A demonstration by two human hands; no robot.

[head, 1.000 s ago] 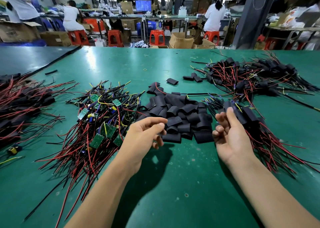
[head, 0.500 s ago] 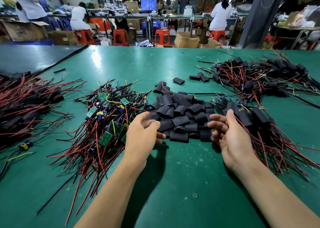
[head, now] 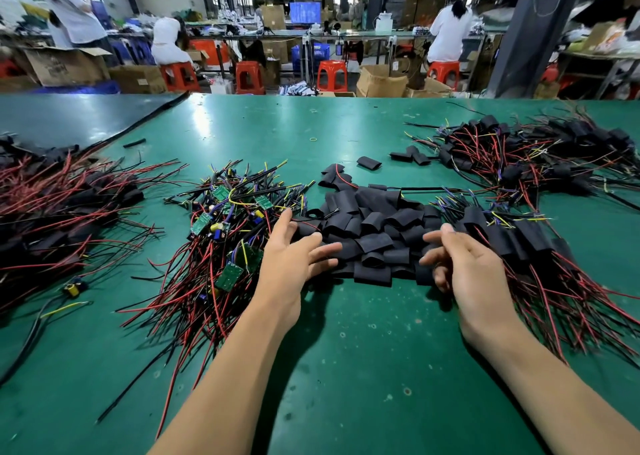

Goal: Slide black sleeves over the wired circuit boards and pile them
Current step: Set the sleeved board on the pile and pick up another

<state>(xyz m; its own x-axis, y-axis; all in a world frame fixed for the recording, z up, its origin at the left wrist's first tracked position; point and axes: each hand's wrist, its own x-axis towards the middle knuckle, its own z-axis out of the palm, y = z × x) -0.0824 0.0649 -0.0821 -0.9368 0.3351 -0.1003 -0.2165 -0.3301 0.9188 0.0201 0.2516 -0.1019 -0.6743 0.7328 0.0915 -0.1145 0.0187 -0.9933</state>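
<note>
The left hand [head: 294, 257] is open in the centre of the frame, its fingers spread and nearly straight, their tips at the left edge of the pile of black sleeves [head: 367, 226]. The right hand [head: 464, 267] is open too, its fingers loosely bent and resting against the pile's right edge; whether one fingertip presses a sleeve cannot be told. The sleeve pile lies between the two hands, its near edge a ragged line on the green table [head: 363, 368]. Just left of the left hand, touching its wrist side, sprawls the heap of bare wired circuit boards [head: 221, 233], green boards on top and red and black wires fanning toward the lower left. Just right of the right hand lies a pile of sleeved boards [head: 526, 243], its wires trailing toward the lower right edge of the frame. A second sleeved pile [head: 519, 153] fills the upper right of the table, and a third [head: 52, 208] runs off the left edge. A few loose sleeves [head: 369, 162] lie apart behind the main pile, and a small yellow rubber band [head: 313, 139] lies beyond them. Bare table shows in the lower middle between the forearms, and in a broad strip from behind the sleeves up to the table's far edge. A darker tabletop [head: 76, 118] abuts the table at the upper left along a slanting seam.
</note>
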